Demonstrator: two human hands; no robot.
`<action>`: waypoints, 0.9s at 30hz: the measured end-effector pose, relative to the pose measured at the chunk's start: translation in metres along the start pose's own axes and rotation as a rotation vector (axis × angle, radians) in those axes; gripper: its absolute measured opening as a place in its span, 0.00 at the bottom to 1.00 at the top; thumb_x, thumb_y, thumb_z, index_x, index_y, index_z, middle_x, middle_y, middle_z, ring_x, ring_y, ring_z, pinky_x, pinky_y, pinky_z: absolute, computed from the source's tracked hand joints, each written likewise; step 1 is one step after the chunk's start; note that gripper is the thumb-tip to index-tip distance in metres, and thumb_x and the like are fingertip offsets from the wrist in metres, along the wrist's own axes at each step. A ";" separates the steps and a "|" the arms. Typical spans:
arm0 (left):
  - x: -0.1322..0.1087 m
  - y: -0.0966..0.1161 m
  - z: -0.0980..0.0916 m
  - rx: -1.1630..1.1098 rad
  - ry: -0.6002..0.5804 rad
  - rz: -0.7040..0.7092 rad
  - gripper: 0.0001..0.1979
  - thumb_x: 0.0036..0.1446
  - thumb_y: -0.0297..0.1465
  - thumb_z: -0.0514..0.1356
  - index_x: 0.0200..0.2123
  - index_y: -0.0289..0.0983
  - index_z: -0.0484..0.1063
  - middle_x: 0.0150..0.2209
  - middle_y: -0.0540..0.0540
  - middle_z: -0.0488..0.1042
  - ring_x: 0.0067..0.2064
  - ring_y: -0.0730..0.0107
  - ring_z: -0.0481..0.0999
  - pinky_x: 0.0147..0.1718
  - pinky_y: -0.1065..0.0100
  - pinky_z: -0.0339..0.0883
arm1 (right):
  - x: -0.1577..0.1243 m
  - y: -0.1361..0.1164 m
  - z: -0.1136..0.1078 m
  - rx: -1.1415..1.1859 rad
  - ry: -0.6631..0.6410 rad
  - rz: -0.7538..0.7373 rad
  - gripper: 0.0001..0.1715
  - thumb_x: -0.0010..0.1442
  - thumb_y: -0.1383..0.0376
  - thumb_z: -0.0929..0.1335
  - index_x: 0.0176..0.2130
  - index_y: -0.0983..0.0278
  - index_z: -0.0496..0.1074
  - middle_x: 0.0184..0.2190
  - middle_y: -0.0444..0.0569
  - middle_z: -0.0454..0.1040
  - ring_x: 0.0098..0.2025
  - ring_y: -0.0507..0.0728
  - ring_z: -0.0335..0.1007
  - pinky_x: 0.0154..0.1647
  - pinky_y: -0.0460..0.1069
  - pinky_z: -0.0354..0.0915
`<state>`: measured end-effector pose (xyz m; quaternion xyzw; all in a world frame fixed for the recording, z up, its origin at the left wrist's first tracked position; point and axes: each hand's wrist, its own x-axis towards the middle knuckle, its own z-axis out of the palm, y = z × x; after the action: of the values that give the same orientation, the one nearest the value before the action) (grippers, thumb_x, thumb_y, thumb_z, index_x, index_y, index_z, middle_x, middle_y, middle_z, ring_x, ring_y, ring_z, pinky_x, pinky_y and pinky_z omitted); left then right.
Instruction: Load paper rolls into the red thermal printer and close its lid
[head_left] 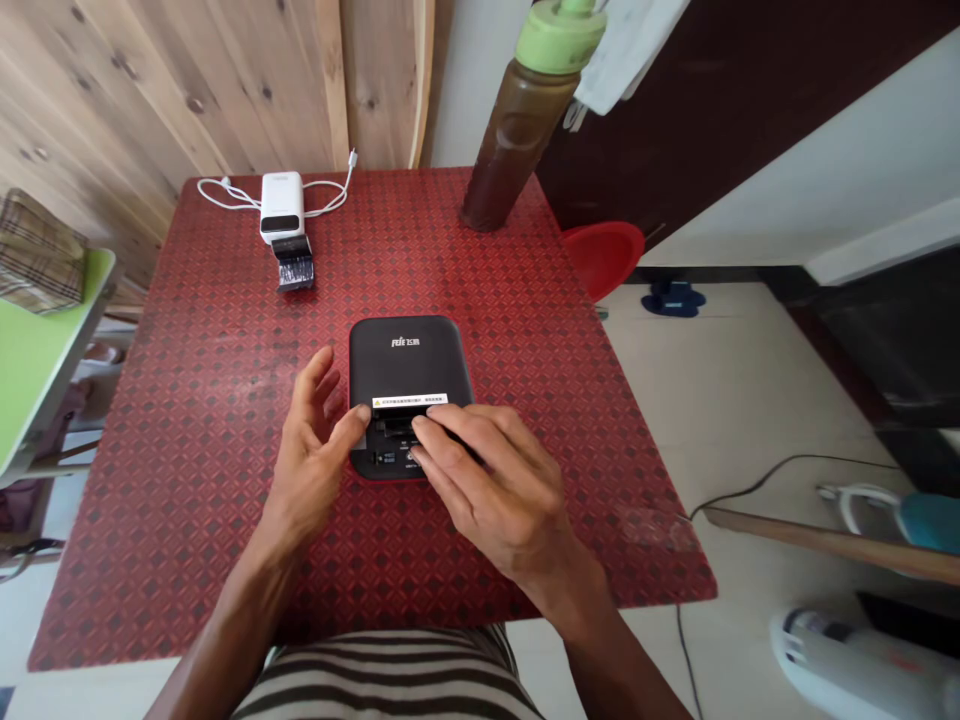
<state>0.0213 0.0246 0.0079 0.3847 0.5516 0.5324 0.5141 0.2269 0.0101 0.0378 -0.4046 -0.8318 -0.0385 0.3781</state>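
A flat black device (409, 360) with rounded corners lies on the red patterned table, its logo upside down to me. A white label strip (409, 402) with a warning mark runs above an open slot or compartment in its near half. My left hand (313, 450) is at its left edge, thumb touching the device by the slot, the other fingers spread apart beside it. Over its near right part, my right hand (499, 475) has its fingers bent and close together, tips pressed at the slot. What those fingertips hold, if anything, is hidden.
On the table (225, 420), a white power bank (282, 200) with a white cable and a black strip (294, 264) lies at the back left. A tall brown bottle (517, 130) with a green lid stands at the back right. A red stool (606, 258) is beyond the right edge.
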 end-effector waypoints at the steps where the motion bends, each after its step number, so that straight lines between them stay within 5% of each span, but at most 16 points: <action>1: 0.000 0.000 0.000 -0.033 -0.011 -0.054 0.36 0.62 0.42 0.76 0.71 0.50 0.72 0.79 0.41 0.68 0.83 0.40 0.61 0.80 0.37 0.57 | 0.001 0.001 -0.001 0.007 -0.002 0.031 0.12 0.76 0.71 0.74 0.58 0.67 0.80 0.50 0.57 0.90 0.49 0.63 0.84 0.51 0.58 0.79; 5: 0.001 0.004 0.002 -0.147 -0.076 -0.165 0.35 0.61 0.41 0.75 0.69 0.47 0.74 0.79 0.41 0.69 0.83 0.40 0.62 0.81 0.38 0.56 | 0.002 0.006 -0.001 0.004 -0.029 0.151 0.18 0.79 0.63 0.73 0.64 0.67 0.76 0.53 0.57 0.89 0.57 0.66 0.83 0.57 0.61 0.75; 17: 0.000 0.002 0.006 -0.174 -0.029 -0.148 0.32 0.59 0.40 0.77 0.66 0.47 0.79 0.71 0.44 0.80 0.75 0.43 0.75 0.76 0.43 0.67 | -0.005 0.012 -0.001 0.166 -0.056 0.248 0.19 0.77 0.63 0.74 0.64 0.64 0.78 0.53 0.57 0.89 0.59 0.66 0.84 0.61 0.61 0.77; 21: -0.007 -0.004 0.000 -0.153 -0.048 -0.139 0.30 0.64 0.44 0.76 0.67 0.47 0.80 0.73 0.43 0.78 0.78 0.44 0.71 0.80 0.41 0.59 | -0.014 0.016 -0.005 0.235 0.028 0.446 0.24 0.78 0.60 0.73 0.68 0.61 0.75 0.62 0.59 0.86 0.63 0.66 0.84 0.65 0.64 0.80; 27: -0.019 -0.008 -0.009 -0.132 -0.094 -0.102 0.30 0.67 0.42 0.74 0.70 0.50 0.79 0.74 0.44 0.77 0.79 0.41 0.70 0.79 0.37 0.60 | -0.022 0.011 -0.010 0.395 -0.042 0.688 0.31 0.77 0.51 0.74 0.72 0.57 0.72 0.64 0.58 0.86 0.64 0.68 0.86 0.63 0.65 0.84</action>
<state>0.0166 0.0031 0.0018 0.3462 0.5095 0.5219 0.5901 0.2489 0.0002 0.0277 -0.5799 -0.6465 0.2596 0.4224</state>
